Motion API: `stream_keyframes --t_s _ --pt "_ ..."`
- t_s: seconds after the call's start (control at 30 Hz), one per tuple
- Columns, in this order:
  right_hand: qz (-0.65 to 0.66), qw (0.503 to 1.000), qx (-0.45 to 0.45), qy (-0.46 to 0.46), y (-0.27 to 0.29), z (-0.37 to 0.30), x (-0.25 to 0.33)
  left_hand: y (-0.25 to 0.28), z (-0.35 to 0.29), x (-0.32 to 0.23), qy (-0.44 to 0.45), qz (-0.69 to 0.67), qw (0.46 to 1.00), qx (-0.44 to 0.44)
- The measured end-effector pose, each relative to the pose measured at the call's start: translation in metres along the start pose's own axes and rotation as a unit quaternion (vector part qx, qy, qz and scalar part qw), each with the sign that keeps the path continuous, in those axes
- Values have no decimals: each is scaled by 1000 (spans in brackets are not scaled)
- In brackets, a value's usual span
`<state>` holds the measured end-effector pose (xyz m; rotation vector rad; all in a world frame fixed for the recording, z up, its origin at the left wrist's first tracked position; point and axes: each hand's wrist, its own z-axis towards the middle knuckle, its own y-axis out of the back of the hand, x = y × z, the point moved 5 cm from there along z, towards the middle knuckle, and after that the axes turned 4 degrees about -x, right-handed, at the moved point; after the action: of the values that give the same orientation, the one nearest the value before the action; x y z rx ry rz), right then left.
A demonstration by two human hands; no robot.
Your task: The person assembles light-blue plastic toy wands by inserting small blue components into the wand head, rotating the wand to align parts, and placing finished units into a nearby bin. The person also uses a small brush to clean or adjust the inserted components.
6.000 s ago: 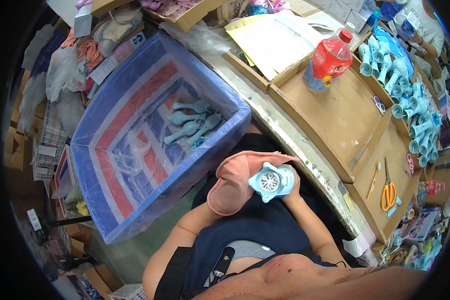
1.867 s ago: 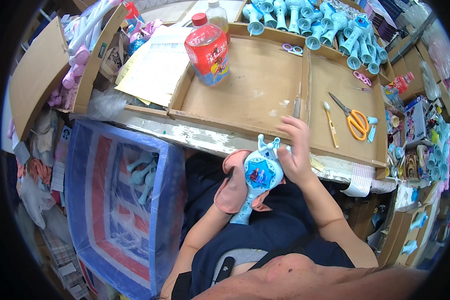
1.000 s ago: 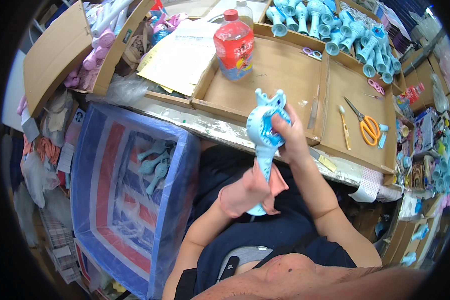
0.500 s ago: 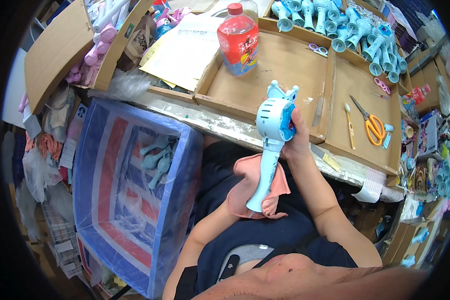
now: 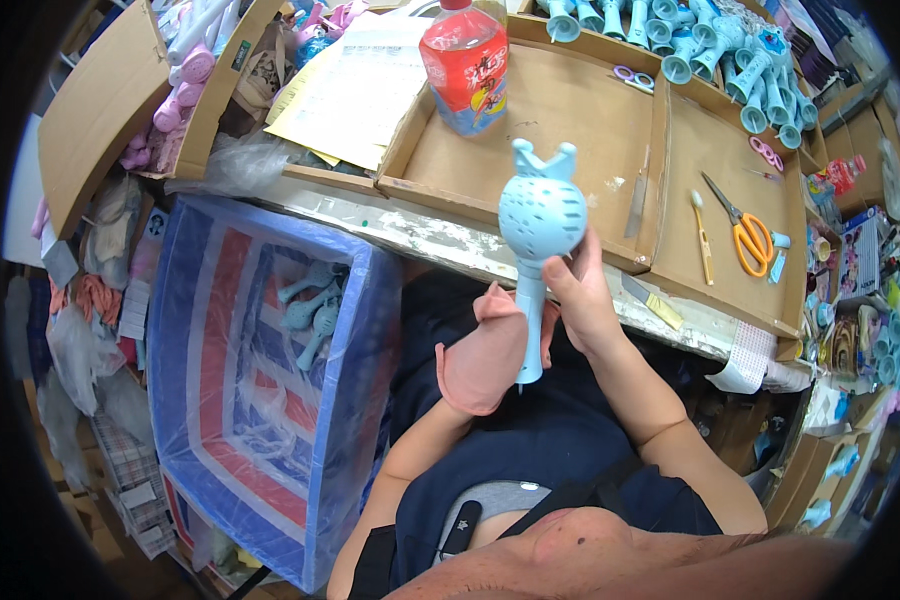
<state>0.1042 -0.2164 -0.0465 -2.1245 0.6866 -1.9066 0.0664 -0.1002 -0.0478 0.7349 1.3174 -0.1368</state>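
A light blue plastic toy wand (image 5: 540, 218) stands nearly upright in front of me. It has a round perforated head with a crown on top and a long flared handle. My right hand (image 5: 587, 300) is closed on it just below the head, thumb at the neck. A pink cloth (image 5: 478, 362) wraps my left hand (image 5: 458, 414) and is pressed around the handle. The cloth hides the left fingers. The handle's lower end pokes out below the cloth, with a thin tip at its bottom.
On the bench, cardboard trays (image 5: 590, 95) hold a red-labelled bottle (image 5: 467, 70), orange-handled scissors (image 5: 750, 235), a toothbrush (image 5: 702, 238) and small scissors (image 5: 634, 78). Several blue wands (image 5: 710, 50) are heaped behind. Left of me, a plastic-lined striped bag (image 5: 355, 330) contains several wand parts (image 5: 315, 310).
The wand has turned so its perforated face shows, and has moved slightly up. The cloth-covered left hand has shifted up along the handle and now wraps its left side.
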Motion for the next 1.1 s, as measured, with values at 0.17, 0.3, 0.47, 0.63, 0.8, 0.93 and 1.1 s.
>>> stream_keyframes --t_s 0.17,0.3,0.47,0.63,0.8,0.93,1.1 --pt "-59 997 -13 39 -7 11 16 -8 3 -8 58 -295 951 75" --pt "-81 995 -32 47 -14 10 20 -10 1 -8 234 -595 768 15" --pt "-47 995 -11 84 -10 10 13 -10 0 -12 258 -604 753 19" --pt "136 989 62 18 -4 17 -10 -16 -8 -22 235 -703 671 33" --pt "166 978 103 -70 -3 8 -24 -9 -2 1 241 -548 799 -64" --pt "153 978 113 -79 -1 2 -25 -10 -2 9 231 -533 812 -55" --pt "288 935 159 -134 -6 2 -31 -26 -18 -9 278 -729 619 96"
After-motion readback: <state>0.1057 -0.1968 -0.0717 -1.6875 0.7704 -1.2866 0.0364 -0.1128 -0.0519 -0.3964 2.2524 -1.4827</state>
